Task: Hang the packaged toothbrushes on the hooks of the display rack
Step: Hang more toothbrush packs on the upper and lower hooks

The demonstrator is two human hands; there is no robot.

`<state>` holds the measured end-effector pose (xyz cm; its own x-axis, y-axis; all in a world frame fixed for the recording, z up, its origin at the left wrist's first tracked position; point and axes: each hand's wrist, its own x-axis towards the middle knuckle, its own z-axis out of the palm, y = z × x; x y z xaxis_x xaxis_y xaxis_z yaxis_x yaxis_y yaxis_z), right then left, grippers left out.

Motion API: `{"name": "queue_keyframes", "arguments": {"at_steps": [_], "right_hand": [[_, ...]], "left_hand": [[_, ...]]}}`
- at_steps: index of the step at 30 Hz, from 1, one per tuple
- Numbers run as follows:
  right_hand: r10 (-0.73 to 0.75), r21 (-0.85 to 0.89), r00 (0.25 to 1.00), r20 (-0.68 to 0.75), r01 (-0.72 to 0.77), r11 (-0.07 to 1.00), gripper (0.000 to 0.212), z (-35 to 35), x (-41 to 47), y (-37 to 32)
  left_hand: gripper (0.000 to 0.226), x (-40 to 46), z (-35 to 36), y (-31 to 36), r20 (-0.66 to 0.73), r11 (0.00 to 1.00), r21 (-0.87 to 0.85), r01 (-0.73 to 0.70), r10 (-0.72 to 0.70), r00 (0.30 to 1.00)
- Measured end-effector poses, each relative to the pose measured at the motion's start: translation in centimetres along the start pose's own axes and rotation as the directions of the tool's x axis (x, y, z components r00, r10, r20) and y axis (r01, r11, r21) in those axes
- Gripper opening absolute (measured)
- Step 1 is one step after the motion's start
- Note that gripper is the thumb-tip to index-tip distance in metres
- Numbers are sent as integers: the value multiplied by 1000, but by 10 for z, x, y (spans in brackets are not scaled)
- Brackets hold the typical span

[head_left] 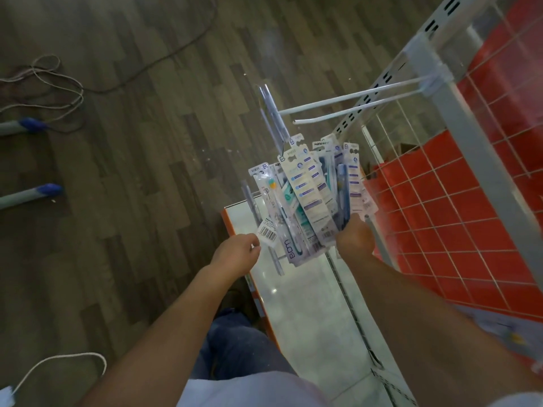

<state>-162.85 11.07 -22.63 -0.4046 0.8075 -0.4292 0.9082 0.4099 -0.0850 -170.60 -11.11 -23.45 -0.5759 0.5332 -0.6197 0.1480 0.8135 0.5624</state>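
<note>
My right hand (354, 240) grips the bottom of a fanned bundle of several packaged toothbrushes (311, 195), held upright just below the display rack's double white hook (352, 104). The hook sticks out to the left from the grey rack bar (423, 54) and carries nothing except a clear label holder (273, 118) at its tip. My left hand (238, 252) pinches the lower edge of the leftmost package, next to its barcode tag (268, 234).
A white wire grid (470, 186) over a red tiled panel backs the rack at right. A white shelf with an orange edge (296, 289) lies below the hands. Cables (53, 86) and two blue-tipped grey legs (44, 190) are on the wood floor at left.
</note>
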Motion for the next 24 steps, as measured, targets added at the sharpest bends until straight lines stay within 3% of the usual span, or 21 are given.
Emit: {"name": "queue_keyframes", "arguments": {"at_steps": [4, 9, 13, 16, 19, 24], "right_hand": [[-30, 4, 996, -81, 30, 1000, 20, -6, -7, 4], [-16, 166, 993, -118, 35, 985, 22, -12, -26, 5], [117, 430, 984, -131, -50, 902, 25, -19, -49, -4], [172, 625, 985, 8, -139, 768, 25, -8, -66, -17], [57, 751, 967, 246, -228, 619, 20, 9, -82, -28], [-187, 719, 864, 467, -248, 649, 37, 14, -98, -37]], "left_hand": [[27, -8, 0, -7, 64, 1000, -14, 19, -18, 998], [24, -20, -12, 2, 48, 998, -66, 9, -6, 999], [23, -23, -18, 18, 9, 939, -345, -9, 13, 1000], [26, -27, -18, 27, 27, 801, -598, 22, -7, 1000], [45, -35, -17, 33, 55, 702, -711, 38, 2, 998], [61, -48, -11, 24, 10, 616, -787, 28, -33, 999]]}}
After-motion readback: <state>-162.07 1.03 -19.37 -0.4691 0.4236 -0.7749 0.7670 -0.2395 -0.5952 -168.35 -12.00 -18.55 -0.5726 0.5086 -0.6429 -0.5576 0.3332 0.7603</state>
